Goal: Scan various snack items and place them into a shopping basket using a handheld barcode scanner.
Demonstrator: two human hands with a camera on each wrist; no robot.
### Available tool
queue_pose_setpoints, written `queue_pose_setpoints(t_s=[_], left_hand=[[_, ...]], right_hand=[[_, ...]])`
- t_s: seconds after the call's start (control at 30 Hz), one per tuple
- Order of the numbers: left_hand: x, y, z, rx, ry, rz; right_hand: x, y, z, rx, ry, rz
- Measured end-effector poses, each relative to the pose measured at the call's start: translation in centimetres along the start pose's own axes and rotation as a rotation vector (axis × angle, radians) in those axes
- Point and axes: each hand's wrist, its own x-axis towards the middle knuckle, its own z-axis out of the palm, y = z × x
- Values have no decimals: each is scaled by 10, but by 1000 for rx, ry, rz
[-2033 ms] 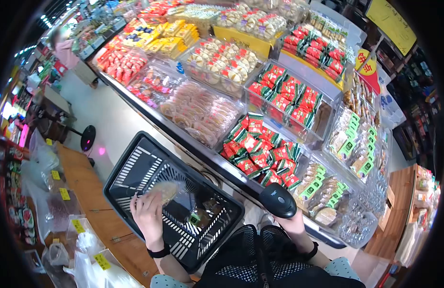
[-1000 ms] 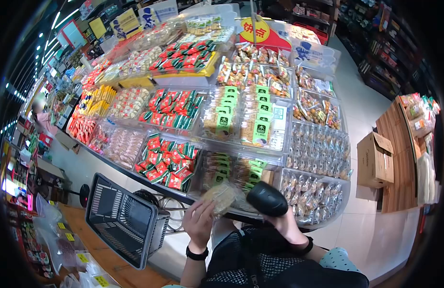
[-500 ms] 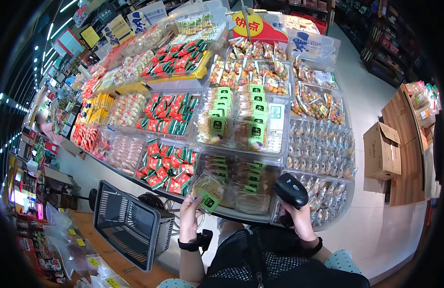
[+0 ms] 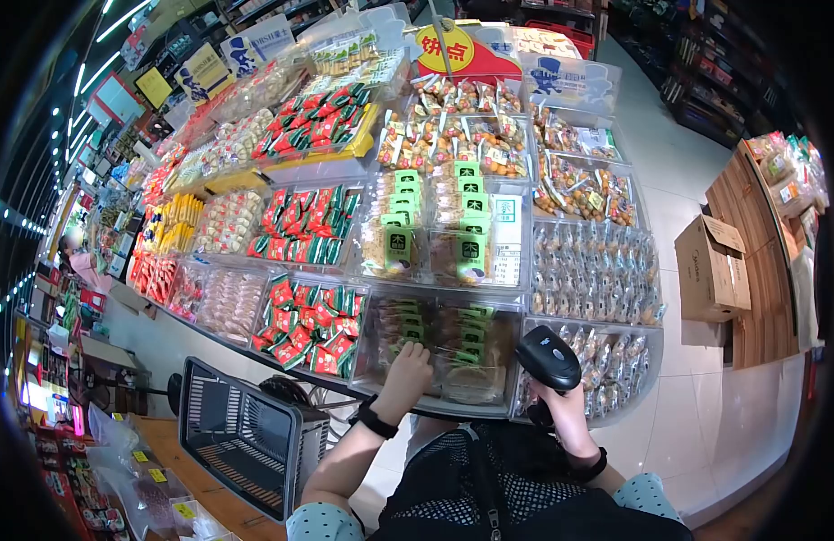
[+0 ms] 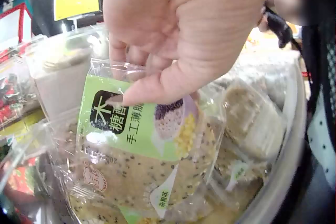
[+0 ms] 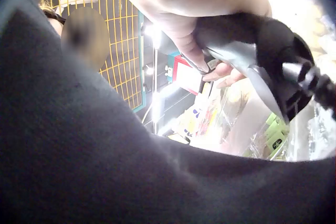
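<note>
My left hand [image 4: 408, 371] is over the clear front bin [image 4: 367, 361], beside the stacked green-labelled packets. Up close in the left wrist view, its thumb lies across the front of a clear packet of thin sesame-seeded crackers [image 5: 142, 174], the other fingers behind, pinching the top. The green label faces out, and similar packets lie under and beside it. My right hand [image 4: 561, 406] grips a black handheld barcode scanner [image 4: 548, 357] over the bin to the right. The right wrist view shows fingers wrapped round the scanner's handle [image 6: 226, 35].
A grey shopping basket [image 4: 291, 451] stands left of my body. Neighbouring bins hold red-and-green packets [image 4: 309, 325] and small clear-wrapped snacks [image 4: 597, 270]. A cardboard box [image 4: 713, 270] sits on the floor at right, beside a wooden stand [image 4: 751, 243].
My left hand lifted a cracker packet from the basket, carried it right to the display, and has now moved in over the front bin. The scanner stayed in my right hand.
</note>
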Motion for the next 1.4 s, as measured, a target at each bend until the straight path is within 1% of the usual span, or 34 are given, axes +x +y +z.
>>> queue_pose_setpoints(t_s=[0.03,0.1,0.17,0.23,0.27,0.33,0.37,0.43,0.47,0.5,0.57,0.6,0.63,0.7,0.77,0.8,0.83,0.87,0.9,0.97,1.0,1.03,1.1,1.17,1.2,1.23,1.3,1.37,1.4], left_hand=[[1,4,8,-4,2,5],[0,9,24,130,-4,39],[-4,13,32,140,-14,13],[-15,9,32,11,102,-45],[-22,7,25,5,104,-50],[-37,2,12,-207,290,-105],[-45,-1,12,-213,295,-126],[-68,0,15,-442,419,-214],[-80,-3,11,-482,442,-255],[-95,-6,10,-486,445,-291],[-127,-17,7,-531,527,-327],[-146,-25,3,-536,575,-385],[-165,-34,9,-494,680,-454],[-209,-60,5,-426,775,-582],[-256,-85,-4,-404,734,-872],[-277,-101,-1,-356,727,-966],[-299,-114,1,-306,718,-1059],[-320,-126,13,-341,674,-1161],[-339,-138,26,-358,588,-1221],[-375,-159,60,-552,381,-1279],[-393,-168,99,-571,301,-1258],[-404,-177,118,-639,36,-1240],[-416,-188,175,-739,-186,-1167],[-427,-193,272,-1018,-188,-1281],[-430,-185,292,-994,-185,-1289],[-429,-175,308,-971,-181,-1298],[-431,-156,336,-933,-148,-1521],[-433,-157,347,-1102,-118,-1629],[-435,-159,348,-1178,-189,-1538]], right_hand=[[-2,0,1,-3,5,0],[-4,-2,6,0,35,-10],[-6,0,8,1,33,6],[-7,4,14,2,31,21],[-9,6,18,-2,42,31],[-10,8,25,-22,25,39],[-13,10,30,-1,6,40],[-19,12,41,-3,-48,60],[-22,11,48,-15,-45,62],[-24,10,57,-26,-46,63],[-29,12,74,-39,-86,75],[-32,15,83,-71,-87,56],[-33,18,95,-103,-89,35],[-33,21,122,-105,-135,65],[-31,32,147,-119,-265,41],[-32,39,163,-126,-289,47],[-32,46,179,-182,-327,-7],[-32,50,194,-236,-366,-61],[-34,53,209,-239,-381,-60],[-36,57,239,-253,-528,-46],[-38,55,254,-221,-560,-10],[-40,59,267,-224,-569,-13],[-40,68,291,-295,-575,-165],[-41,76,307,-281,-572,-185],[-42,79,313,-313,-567,-110],[-42,81,321,-343,-562,-35],[-42,83,336,-356,-563,-59],[-40,94,343,-384,-548,-123],[-42,95,349,-358,-514,-105]])
